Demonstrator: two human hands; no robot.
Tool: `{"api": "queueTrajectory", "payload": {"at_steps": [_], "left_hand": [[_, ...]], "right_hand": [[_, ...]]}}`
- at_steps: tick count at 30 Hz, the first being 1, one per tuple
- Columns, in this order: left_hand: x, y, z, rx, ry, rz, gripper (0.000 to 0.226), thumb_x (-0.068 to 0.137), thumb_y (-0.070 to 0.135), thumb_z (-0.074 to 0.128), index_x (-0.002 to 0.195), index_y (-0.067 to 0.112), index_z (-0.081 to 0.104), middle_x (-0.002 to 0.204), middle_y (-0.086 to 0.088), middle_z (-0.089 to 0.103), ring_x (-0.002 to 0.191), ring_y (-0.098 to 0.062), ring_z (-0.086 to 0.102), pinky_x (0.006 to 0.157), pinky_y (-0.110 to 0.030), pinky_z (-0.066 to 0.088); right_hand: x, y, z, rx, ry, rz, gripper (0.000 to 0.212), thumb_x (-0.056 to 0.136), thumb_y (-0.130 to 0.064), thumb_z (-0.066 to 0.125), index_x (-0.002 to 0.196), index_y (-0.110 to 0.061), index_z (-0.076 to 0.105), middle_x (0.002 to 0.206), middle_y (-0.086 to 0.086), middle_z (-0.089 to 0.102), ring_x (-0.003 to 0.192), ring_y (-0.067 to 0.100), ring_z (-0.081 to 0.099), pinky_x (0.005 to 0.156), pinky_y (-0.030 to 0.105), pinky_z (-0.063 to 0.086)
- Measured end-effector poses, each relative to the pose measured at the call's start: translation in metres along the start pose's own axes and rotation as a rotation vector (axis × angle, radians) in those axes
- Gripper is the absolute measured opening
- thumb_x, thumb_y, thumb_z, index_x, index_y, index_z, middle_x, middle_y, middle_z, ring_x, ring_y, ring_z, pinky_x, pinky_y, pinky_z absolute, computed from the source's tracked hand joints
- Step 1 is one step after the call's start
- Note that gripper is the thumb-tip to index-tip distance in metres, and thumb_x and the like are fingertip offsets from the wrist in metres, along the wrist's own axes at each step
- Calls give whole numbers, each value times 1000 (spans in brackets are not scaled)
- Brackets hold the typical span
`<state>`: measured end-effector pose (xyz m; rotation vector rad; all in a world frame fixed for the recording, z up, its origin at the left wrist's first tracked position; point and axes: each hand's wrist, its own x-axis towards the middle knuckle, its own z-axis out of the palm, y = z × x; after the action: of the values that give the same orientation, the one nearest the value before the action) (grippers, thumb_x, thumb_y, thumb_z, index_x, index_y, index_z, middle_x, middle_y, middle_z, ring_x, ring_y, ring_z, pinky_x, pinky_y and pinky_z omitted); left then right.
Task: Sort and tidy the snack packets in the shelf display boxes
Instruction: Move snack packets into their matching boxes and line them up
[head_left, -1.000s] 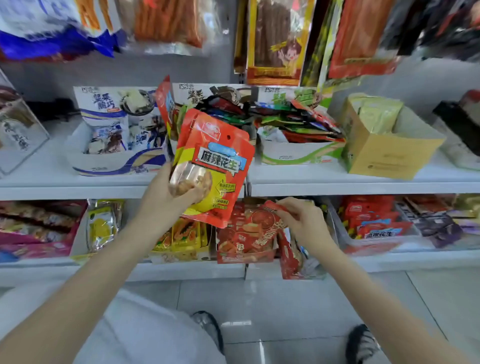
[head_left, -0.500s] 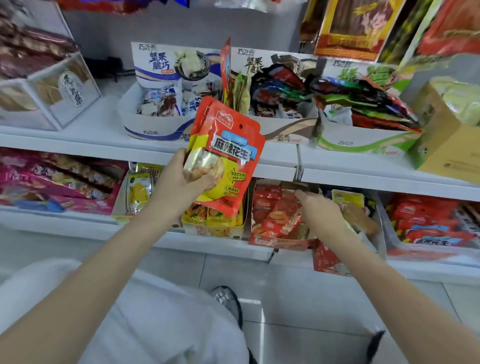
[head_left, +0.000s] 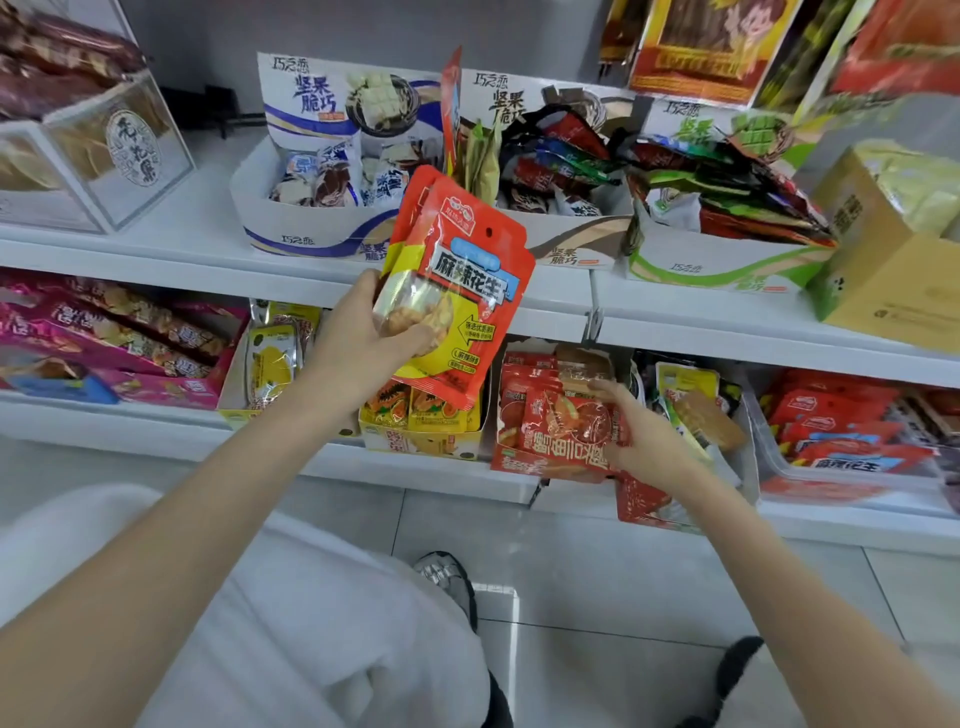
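Item: red peanut packets (head_left: 457, 291), in my left hand (head_left: 358, 343). Count: at least two stacked, a second red edge showing behind the front one at 11 o'clock; I cannot tell if there are more. Long axis runs from 11 o'clock (sealed top) to 5 o'clock (bottom edge), label facing me, the stack held up in front of the upper shelf (head_left: 156, 249) edge. Grip: thumb across the clear window, fingers closed behind.

Item: red snack packet (head_left: 563, 431), one, in the red display box (head_left: 540, 465) on the lower shelf, at 3 o'clock from the yellow display box (head_left: 421, 441). My right hand (head_left: 649, 441) rests on its right edge, fingers curled about it; whether the grip is firm I cannot tell.

Upper shelf: three printed display boxes side by side, namely the blue display box (head_left: 291, 228), the brown display box (head_left: 576, 239) and the green display box (head_left: 717, 265).
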<state>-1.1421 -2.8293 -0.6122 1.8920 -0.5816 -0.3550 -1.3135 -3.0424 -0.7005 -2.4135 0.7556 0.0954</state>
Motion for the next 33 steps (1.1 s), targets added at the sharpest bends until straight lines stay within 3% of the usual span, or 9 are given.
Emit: {"api": "queueTrajectory", "payload": {"at_steps": [2, 5, 7, 10, 15, 19, 26, 29, 33], "left_hand": [[-1, 1, 1, 5, -3, -1, 34, 79, 11, 67, 104, 22, 47, 86, 11, 59, 78, -7, 58, 73, -26, 47], [-1, 2, 2, -10, -10, -6, 34, 79, 11, 67, 105, 21, 48, 87, 10, 61, 81, -8, 60, 76, -31, 48], [-1, 2, 2, -19, -14, -2, 34, 80, 11, 67, 106, 21, 48, 88, 10, 61, 81, -8, 60, 77, -31, 49], [0, 1, 2, -23, -22, 4, 35, 80, 10, 67, 106, 22, 47, 89, 12, 61, 82, -6, 61, 75, -27, 49], [0, 0, 3, -32, -29, -6, 36, 80, 10, 67, 107, 22, 47, 91, 10, 61, 87, -11, 62, 78, -29, 50], [2, 0, 1, -23, -6, -4, 35, 80, 11, 66, 107, 23, 47, 89, 11, 60, 82, -8, 60, 77, -28, 49], [7, -3, 2, -20, -17, 9, 35, 80, 12, 67, 107, 23, 47, 86, 13, 59, 78, -2, 59, 70, -22, 49], [7, -5, 5, -23, -33, -1, 36, 79, 12, 68, 106, 23, 48, 88, 11, 60, 82, -8, 60, 73, -25, 49], [8, -8, 6, -33, -36, -2, 35, 78, 11, 69, 104, 24, 48, 88, 11, 61, 79, -5, 59, 69, -19, 49]], "right_hand": [[4, 3, -2, -41, 0, 24, 43, 81, -6, 61, 120, -20, 52, 96, -3, 57, 62, 13, 52, 50, 15, 40], [5, 2, 2, 162, 224, 80, 13, 84, -10, 64, 97, -14, 64, 102, 2, 61, 76, 15, 58, 62, 24, 50], [4, 1, 3, 592, 298, 193, 23, 83, -1, 62, 102, -14, 59, 101, 12, 61, 84, 24, 61, 73, 42, 55], [0, -3, 8, 1106, 143, 283, 47, 81, 11, 58, 115, -19, 48, 102, 17, 58, 86, 30, 62, 78, 51, 54], [21, -14, 32, 548, 298, 144, 53, 80, 4, 62, 124, -18, 43, 113, 1, 55, 110, 24, 55, 91, 42, 50], [39, -23, 58, 234, 359, 13, 54, 83, 9, 54, 128, -18, 41, 127, 11, 47, 111, 25, 52, 85, 26, 40], [37, -6, 81, -161, 198, -2, 17, 88, -20, 58, 93, -5, 65, 85, 12, 65, 90, 30, 58, 76, 36, 49], [33, -6, 71, -11, 306, 12, 18, 88, -17, 58, 100, -3, 60, 84, 9, 63, 86, 29, 59, 69, 31, 44], [49, -18, 66, 169, 394, 43, 51, 86, -15, 61, 130, -13, 34, 117, 13, 55, 97, 29, 59, 75, 38, 50]]}}
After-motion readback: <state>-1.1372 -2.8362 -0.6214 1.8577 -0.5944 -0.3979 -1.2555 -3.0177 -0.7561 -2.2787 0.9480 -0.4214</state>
